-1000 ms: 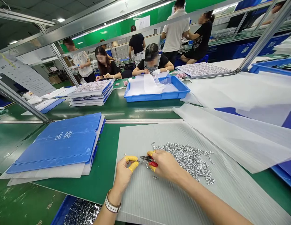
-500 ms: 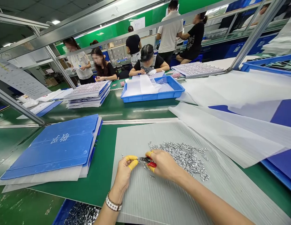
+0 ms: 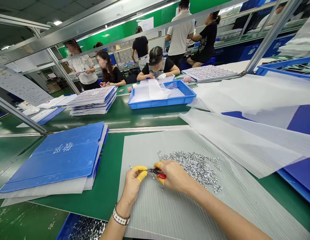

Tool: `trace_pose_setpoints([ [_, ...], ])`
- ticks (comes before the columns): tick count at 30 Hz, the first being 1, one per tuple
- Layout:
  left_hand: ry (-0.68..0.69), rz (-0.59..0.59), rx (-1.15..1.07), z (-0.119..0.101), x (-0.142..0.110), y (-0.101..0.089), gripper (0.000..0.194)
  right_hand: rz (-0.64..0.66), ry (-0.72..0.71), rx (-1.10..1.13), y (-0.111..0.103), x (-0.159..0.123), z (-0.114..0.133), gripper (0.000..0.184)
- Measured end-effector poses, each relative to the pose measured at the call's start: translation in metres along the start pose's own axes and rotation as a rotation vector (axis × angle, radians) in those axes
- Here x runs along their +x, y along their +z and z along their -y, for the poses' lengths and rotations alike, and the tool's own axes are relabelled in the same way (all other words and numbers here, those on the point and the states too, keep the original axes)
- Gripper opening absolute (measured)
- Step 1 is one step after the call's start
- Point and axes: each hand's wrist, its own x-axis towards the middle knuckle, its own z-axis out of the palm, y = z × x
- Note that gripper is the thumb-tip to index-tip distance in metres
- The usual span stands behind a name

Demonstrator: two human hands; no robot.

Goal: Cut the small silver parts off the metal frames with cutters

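Observation:
My left hand (image 3: 132, 185) wears yellow finger cots on its thumb and forefinger, and these pinch a tiny silver metal part, too small to see clearly, at the tip of the pliers. My right hand (image 3: 173, 176) grips small red-handled pliers (image 3: 157, 173), with the handles partly hidden by its fingers. Just beyond the hands lies a loose scatter of small silver metal parts (image 3: 192, 168). Both hands rest above a grey corrugated plastic sheet (image 3: 159, 206) on the green workbench (image 3: 105, 186).
A blue folder stack (image 3: 62, 156) lies left of the sheet, and translucent white sheets (image 3: 244, 140) lie to the right. Below sits a blue crate of silver parts (image 3: 85, 228). Farther off are a blue tray (image 3: 161, 95), stacked sheets (image 3: 93, 100) and several co-workers.
The whole view has drifted slightly left and upward. My hands remain together at the pliers' tip, with no clear change in grip.

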Motion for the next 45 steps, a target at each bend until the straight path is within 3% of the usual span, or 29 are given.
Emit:
trace_pose_setpoints([
  [9,0.062,0.031,0.085,0.006,0.001,0.001,0.018,0.011,0.019,0.017,0.005,-0.002,-0.004,0.016],
  [17,0.172,0.136,0.33,0.011,0.001,0.023,0.018,-0.213,0.173,0.185,0.01,-0.011,-0.025,0.027],
  [20,0.25,0.171,0.477,0.001,0.008,0.004,0.019,-0.21,0.181,0.197,0.008,-0.015,-0.024,0.029],
  [25,0.386,0.083,0.78,-0.015,0.03,-0.057,0.025,-0.096,0.144,0.192,0.012,-0.011,-0.006,0.019],
  [28,0.443,0.099,0.919,-0.015,0.034,-0.079,0.026,-0.025,0.072,0.183,0.018,-0.001,0.013,0.016],
  [33,0.489,0.141,0.999,-0.009,0.03,-0.084,0.021,0.063,0.0,0.162,0.036,0.018,0.044,0.016],
  [37,0.491,0.133,0.945,-0.009,0.029,-0.085,0.016,0.06,-0.065,0.09,0.054,0.028,0.062,0.021],
  [45,0.337,-0.084,0.572,-0.001,0.035,-0.104,0.006,0.083,-0.143,-0.064,0.069,0.031,0.073,0.021],
])
